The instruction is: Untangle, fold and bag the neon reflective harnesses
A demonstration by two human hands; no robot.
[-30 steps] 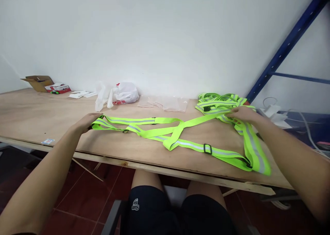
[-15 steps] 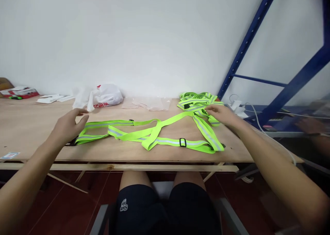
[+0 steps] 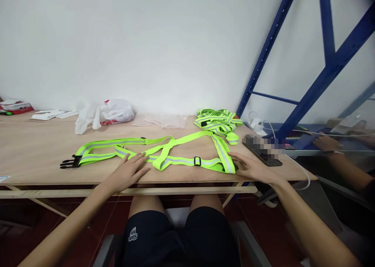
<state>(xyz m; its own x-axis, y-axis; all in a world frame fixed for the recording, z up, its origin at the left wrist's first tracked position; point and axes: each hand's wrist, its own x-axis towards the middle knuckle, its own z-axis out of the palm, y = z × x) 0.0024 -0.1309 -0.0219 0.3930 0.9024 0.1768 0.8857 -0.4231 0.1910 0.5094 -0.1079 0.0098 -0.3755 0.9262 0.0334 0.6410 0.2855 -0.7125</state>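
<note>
A neon-green reflective strap harness (image 3: 183, 161) lies spread over the wooden table (image 3: 35, 142), its black buckle (image 3: 72, 161) at the left end. My left hand (image 3: 127, 172) rests with fingers apart at the lower edge of the harness, left of centre. At the harness's right end, my right hand (image 3: 252, 168) has its fingers apart beside the strap corner, holding nothing that shows. Behind that end sits a tangled pile of similar green straps (image 3: 218, 120).
A white plastic bag (image 3: 117, 111) and clear packets (image 3: 170, 120) lie near the wall. To the right are a dark phone (image 3: 262, 152), a white cable and a blue metal frame (image 3: 310, 91). Another person's hand (image 3: 328, 143) shows at the far right.
My left hand has moved right and down onto the harness from its left end. My right hand has come down from the strap pile to the harness's right corner. The view has shifted slightly right.
</note>
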